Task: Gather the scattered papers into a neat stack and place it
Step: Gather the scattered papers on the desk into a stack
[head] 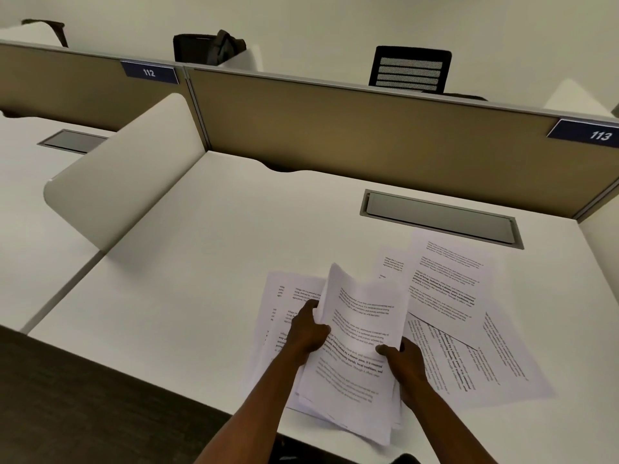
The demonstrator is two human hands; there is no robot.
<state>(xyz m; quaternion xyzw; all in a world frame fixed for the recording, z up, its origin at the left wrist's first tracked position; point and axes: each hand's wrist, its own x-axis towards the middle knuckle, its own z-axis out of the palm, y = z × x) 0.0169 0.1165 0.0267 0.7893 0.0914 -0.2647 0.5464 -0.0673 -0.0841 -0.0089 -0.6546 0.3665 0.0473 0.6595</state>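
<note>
A bundle of printed white sheets (358,336) is lifted and curved above the white desk (187,279), near its front edge. My left hand (306,333) grips the bundle's left edge and my right hand (403,361) grips its right edge, thumb on top. Several more printed papers lie flat and fanned out on the desk: some under my left hand (284,296), others overlapping to the right (449,289) and further right at an angle (502,360).
A grey cable hatch (438,217) is set in the desk behind the papers. A tan partition (351,128) with a "113" label (586,133) closes the back. A white rounded divider (127,169) stands at the left. A black chair (410,70) is beyond the partition.
</note>
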